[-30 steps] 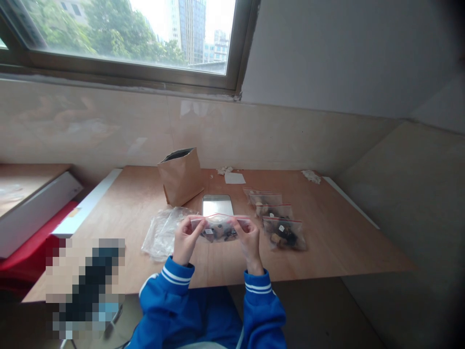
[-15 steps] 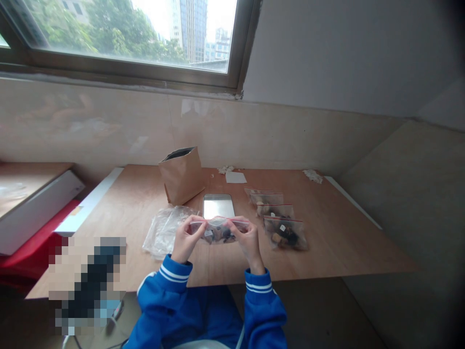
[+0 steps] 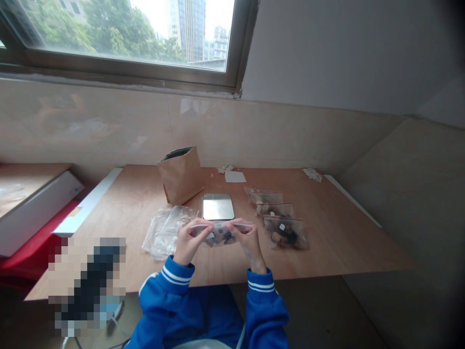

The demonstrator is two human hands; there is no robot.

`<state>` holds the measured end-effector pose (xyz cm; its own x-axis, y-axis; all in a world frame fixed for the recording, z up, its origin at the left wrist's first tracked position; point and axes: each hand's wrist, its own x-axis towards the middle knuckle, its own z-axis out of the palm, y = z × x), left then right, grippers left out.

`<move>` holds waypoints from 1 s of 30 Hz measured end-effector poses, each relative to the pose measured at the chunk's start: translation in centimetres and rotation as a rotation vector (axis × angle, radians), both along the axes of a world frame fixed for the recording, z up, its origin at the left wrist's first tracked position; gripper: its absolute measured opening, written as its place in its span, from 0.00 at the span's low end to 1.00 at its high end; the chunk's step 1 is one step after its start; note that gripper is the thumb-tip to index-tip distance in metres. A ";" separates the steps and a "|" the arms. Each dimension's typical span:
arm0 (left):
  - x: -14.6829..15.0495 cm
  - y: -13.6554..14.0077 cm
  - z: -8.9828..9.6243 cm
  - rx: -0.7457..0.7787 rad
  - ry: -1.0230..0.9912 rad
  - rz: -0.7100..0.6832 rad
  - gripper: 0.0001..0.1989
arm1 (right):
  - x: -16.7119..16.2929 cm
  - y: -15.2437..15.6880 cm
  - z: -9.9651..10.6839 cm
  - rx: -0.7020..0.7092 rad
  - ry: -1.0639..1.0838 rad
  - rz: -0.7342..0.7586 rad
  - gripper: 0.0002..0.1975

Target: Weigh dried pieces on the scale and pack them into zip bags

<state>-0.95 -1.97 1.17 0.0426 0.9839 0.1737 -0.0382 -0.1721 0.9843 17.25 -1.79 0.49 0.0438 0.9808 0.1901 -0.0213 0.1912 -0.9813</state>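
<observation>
Between my hands is a clear zip bag with small dark and pale pieces in it, held above the table's near part. My left hand pinches the left part of its top strip between thumb and fingers. On the right part of the same strip, my right hand is closed in a like pinch. The thumbs lie close to each other near the strip's middle. Just beyond the bag sits a flat scale with a shiny square plate. What exactly the pieces are, I cannot make out.
Filled zip bags lie in a row at the right. Flat clear plastic bags lie at the left, and a brown paper bag stands open behind them. White paper and crumpled scraps are along the back of the wooden table.
Both hands have lowered the zip bag slightly toward me, and its top strip looks flatter. The thumbs have come closer together. Items on the table stay where they were.
</observation>
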 end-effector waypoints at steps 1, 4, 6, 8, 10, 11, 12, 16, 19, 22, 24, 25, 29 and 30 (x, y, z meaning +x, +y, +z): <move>0.1 0.0 -0.1 -0.021 -0.017 -0.010 0.12 | -0.1 0.0 0.0 0.000 -0.006 0.027 0.10; 0.2 0.0 -0.3 -0.056 -0.056 -0.012 0.14 | -0.3 -0.1 0.1 0.020 -0.018 0.044 0.10; 0.2 0.0 -0.2 -0.041 -0.047 0.008 0.13 | -0.5 -0.2 0.2 0.037 -0.014 0.020 0.09; 0.2 0.1 0.0 -0.021 -0.032 0.028 0.12 | -0.7 -0.3 0.4 0.057 -0.010 0.015 0.08; 0.2 0.1 0.1 -0.018 -0.032 0.035 0.11 | -1.0 -0.5 0.7 0.076 -0.009 0.021 0.08; 0.2 0.1 0.1 -0.019 -0.037 0.037 0.11 | -1.2 -0.6 0.9 0.082 -0.009 0.023 0.08; 0.3 0.1 0.0 -0.023 -0.045 0.039 0.11 | -1.3 -0.6 1.0 0.085 -0.006 0.021 0.08; 0.3 0.1 -0.2 -0.035 -0.089 0.045 0.12 | -1.4 -0.6 1.2 0.066 0.002 -0.003 0.08; 0.2 0.1 0.0 -0.032 -0.090 0.043 0.12 | -1.2 -0.5 1.1 0.046 -0.011 0.029 0.10; 0.1 0.1 0.4 -0.011 -0.058 0.034 0.12 | -1.2 -0.5 1.2 0.052 -0.009 0.053 0.12; 0.0 0.1 0.6 0.014 -0.021 0.038 0.11 | -1.3 -0.5 1.2 0.056 -0.008 0.049 0.11; 0.0 0.1 0.6 0.027 -0.004 0.044 0.11 | -1.3 -0.5 1.3 0.054 -0.011 0.048 0.11; 0.1 0.0 0.8 0.043 0.007 0.058 0.11 | -1.5 -0.4 1.2 0.060 -0.035 0.049 0.11; 0.1 0.0 0.8 0.037 0.002 0.054 0.12 | -1.5 -0.4 1.2 0.064 -0.040 0.050 0.11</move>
